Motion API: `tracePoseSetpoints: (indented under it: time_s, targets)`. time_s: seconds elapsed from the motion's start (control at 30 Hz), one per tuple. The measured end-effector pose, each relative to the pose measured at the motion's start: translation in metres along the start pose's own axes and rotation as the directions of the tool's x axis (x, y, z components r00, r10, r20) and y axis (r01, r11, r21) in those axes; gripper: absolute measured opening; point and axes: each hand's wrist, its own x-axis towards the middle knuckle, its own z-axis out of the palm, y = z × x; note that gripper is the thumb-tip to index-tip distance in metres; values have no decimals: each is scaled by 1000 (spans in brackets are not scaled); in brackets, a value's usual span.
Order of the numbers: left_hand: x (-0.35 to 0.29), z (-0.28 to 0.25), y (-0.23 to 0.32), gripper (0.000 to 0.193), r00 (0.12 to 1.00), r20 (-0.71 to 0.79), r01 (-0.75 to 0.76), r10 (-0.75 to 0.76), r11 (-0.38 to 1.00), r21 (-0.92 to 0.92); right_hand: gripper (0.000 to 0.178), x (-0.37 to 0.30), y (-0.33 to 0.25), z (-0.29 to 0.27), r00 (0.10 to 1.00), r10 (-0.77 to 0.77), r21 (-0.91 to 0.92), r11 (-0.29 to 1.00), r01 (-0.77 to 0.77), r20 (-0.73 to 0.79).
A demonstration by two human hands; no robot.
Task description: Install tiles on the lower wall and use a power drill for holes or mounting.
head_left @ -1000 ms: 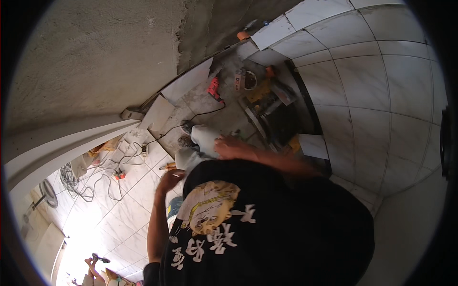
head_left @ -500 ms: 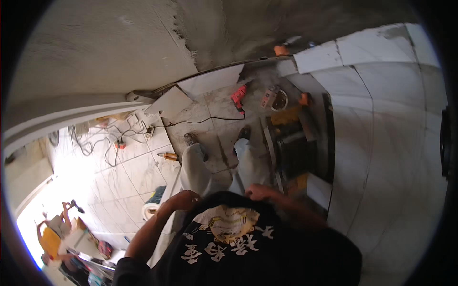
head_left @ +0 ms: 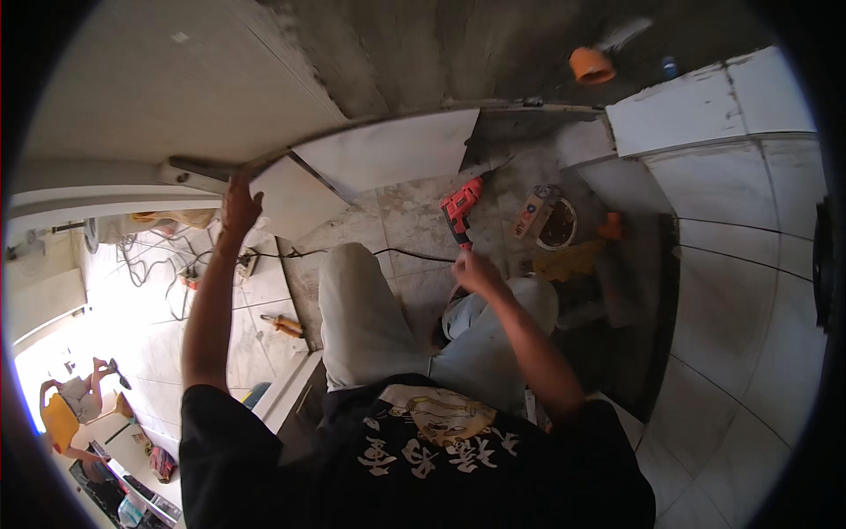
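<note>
I am crouched low, knees bent. My left hand (head_left: 240,209) is raised to the corner of a white tile (head_left: 295,204) beside the door frame, thumb spread from the fingers. My right hand (head_left: 476,272) is curled at the base of the red power drill's handle (head_left: 459,212), over its black cord (head_left: 401,253); the fingertips are too small to show what they grip. The drill lies on the dusty floor, bit pointing toward the wall. A second white tile (head_left: 388,152) leans along the foot of the wall.
Right of the drill lie a printed box (head_left: 530,213) and a round tub (head_left: 558,222). An orange cup-shaped thing (head_left: 591,66) is at the wall. Pliers (head_left: 283,325) and tangled cords (head_left: 141,264) lie left, beyond the threshold. Another person (head_left: 70,410) is at far left.
I have gone from standing to crouching. My left hand has moved from my waist up to the tile by the door frame; my right hand has moved forward to the drill's handle base.
</note>
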Motion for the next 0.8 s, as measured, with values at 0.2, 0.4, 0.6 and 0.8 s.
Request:
tracePoseSetpoints:
  time_s: [0.2,0.4,0.6,0.8]
  targets:
    - [23,61,-27,54,984,-23,-177,178,984,29,41,152,75,75,906,345,52,938,-343,-245]
    - [19,48,-19,52,978,157,-126,134,990,-55,80,190,81,134,828,372,77,924,-375,-419]
    - [9,47,-1,41,979,103,-164,175,981,-104,68,204,74,101,730,174,14,975,-220,-661]
    - [-13,31,19,36,987,145,-40,62,988,-149,44,174,-131,-40,131,-715,-577,647,499,-687]
